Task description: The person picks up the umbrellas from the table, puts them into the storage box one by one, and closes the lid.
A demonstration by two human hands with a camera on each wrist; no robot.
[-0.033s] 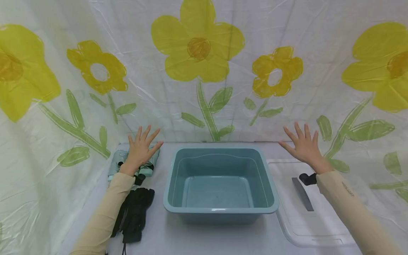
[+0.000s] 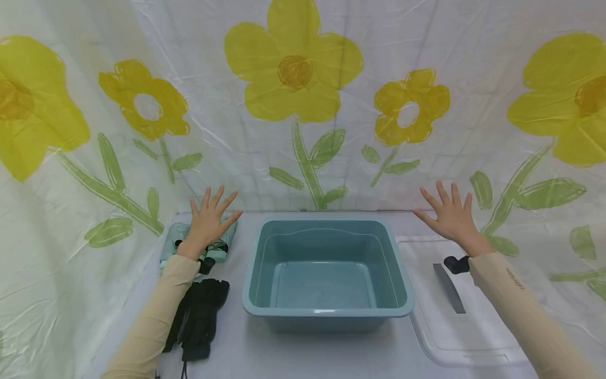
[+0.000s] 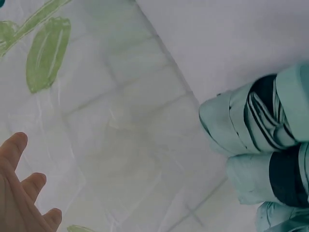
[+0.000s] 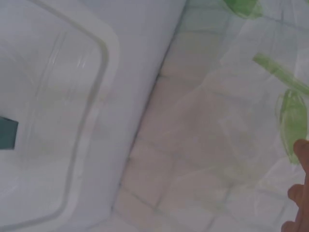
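My left hand [image 2: 208, 225] is raised with its fingers spread, above light-teal rolled bundles [image 2: 219, 251] that look like folded umbrellas. In the left wrist view a teal bundle [image 3: 227, 121] has a dark band round it. Closer to me lie black folded bundles [image 2: 204, 318], one with a thin cord. A blue-grey plastic bin [image 2: 326, 311] stands open in the middle, with nothing inside. Over on the right my right hand [image 2: 452, 218] is also raised and spread, above the far part of a clear lid [image 2: 478, 337] with a grey strip [image 2: 448, 288]. Both hands hold nothing.
A translucent curtain [image 2: 227, 158] with yellow flowers hangs behind and on both sides of the white table [image 2: 303, 358]. In the right wrist view the table's edge runs beside the lid [image 4: 53, 145], with the curtain beyond it.
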